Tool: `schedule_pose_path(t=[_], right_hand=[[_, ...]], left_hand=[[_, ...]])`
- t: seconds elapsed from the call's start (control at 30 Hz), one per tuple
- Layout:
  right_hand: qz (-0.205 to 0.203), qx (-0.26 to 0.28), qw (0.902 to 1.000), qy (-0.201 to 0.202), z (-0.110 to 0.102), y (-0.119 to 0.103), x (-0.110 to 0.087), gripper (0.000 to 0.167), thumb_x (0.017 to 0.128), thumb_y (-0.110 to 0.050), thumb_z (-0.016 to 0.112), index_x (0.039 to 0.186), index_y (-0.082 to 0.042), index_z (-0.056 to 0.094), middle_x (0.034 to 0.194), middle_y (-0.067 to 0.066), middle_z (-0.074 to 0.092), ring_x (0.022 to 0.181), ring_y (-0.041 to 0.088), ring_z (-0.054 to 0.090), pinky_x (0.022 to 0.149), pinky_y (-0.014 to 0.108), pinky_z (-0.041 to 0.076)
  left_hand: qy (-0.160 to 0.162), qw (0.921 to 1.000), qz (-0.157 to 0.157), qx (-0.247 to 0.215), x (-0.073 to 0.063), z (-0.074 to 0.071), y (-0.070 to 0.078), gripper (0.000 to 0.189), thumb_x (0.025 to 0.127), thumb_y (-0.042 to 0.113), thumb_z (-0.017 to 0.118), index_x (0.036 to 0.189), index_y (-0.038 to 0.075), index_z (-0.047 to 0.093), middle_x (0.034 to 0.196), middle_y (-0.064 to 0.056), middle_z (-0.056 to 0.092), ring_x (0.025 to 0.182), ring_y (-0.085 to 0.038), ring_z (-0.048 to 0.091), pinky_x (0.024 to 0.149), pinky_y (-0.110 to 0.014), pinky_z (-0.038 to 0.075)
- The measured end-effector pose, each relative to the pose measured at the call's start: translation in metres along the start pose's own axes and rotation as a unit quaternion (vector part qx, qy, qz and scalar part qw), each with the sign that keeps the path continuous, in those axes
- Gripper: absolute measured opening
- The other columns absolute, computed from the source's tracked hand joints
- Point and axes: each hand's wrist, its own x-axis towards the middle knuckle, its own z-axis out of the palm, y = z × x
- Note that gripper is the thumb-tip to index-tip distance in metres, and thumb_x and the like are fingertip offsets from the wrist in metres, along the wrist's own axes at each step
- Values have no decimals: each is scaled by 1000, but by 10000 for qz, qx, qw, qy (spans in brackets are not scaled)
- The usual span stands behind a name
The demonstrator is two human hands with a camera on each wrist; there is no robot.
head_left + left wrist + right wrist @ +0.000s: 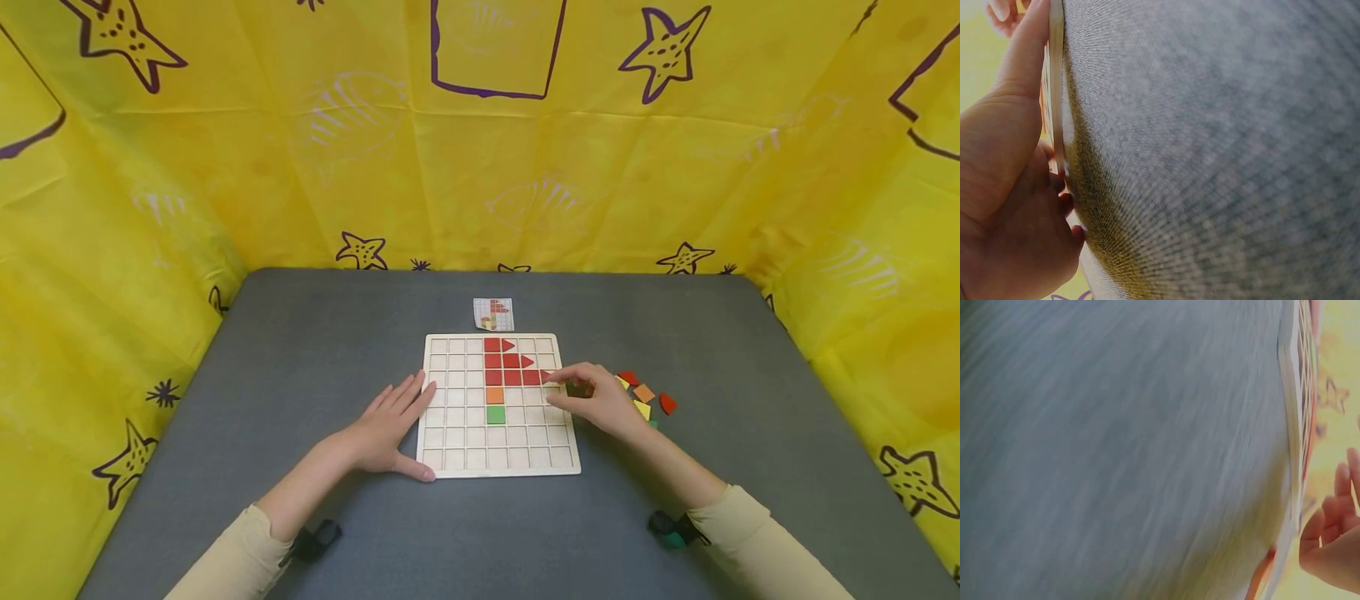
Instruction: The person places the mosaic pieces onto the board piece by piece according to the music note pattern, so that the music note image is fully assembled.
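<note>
A pale grid board (454, 467) lies on the table with red squares (492, 361) and red triangles (527, 362) in its upper rows. Below them, in one column, sit an orange square (495, 395) and a green square (496, 414). My left hand (386, 425) rests along the board's left edge, fingers extended, thumb at the near corner. Over the board's right edge is my right hand (600, 400); its index fingertip is at the red triangle (545, 377) ending the third row. The thumb stands apart from that finger, and nothing shows between them.
Beyond the board lies a small pattern card (493, 314) showing a similar coloured grid. Loose pieces, among them a red one (667, 403), an orange square (644, 393) and a yellow piece (642, 409), lie right of the board, partly behind my right hand. Yellow cloth (480, 192) surrounds the grey table (360, 333).
</note>
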Motion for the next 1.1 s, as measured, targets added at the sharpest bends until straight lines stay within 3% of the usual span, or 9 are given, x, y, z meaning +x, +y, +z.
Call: schedule_pose_path(t=[0.23, 0.5, 0.77, 1.1], right_hand=[[-8, -461, 9988, 165, -37, 28, -13, 33, 79, -33, 82, 108, -18, 73, 106, 1, 67, 95, 22, 47, 79, 37, 40], [-761, -881, 9931, 120, -68, 57, -27, 25, 78, -21, 84, 100, -12, 75, 93, 3, 67, 82, 23, 50, 70, 31, 38], [-637, -1421, 9878, 89, -77, 66, -34, 29, 77, -27, 84, 101, -15, 74, 94, 0, 63, 87, 19, 44, 73, 33, 34], [-607, -1582, 9855, -45, -77, 68, -33, 29, 74, -24, 86, 99, -17, 72, 98, 1, 59, 88, 20, 39, 70, 34, 33]], left_hand=[[14, 10000, 20, -4, 0, 0, 0, 127, 67, 75, 70, 157, 6, 11, 162, -17, 0, 148, -33, 2, 116, -53, 8], [31, 10000, -11, -16, -1, 0, 0, 128, 67, 76, 70, 157, 7, 11, 163, -16, 0, 148, -34, 2, 116, -54, 8], [15, 10000, -49, -27, 0, -1, 1, 128, 66, 76, 69, 157, 7, 12, 163, -16, 0, 148, -33, 3, 116, -54, 8], [54, 10000, -11, -30, 1, 0, 0, 128, 66, 76, 70, 157, 7, 13, 163, -16, 0, 148, -33, 2, 116, -54, 8]])
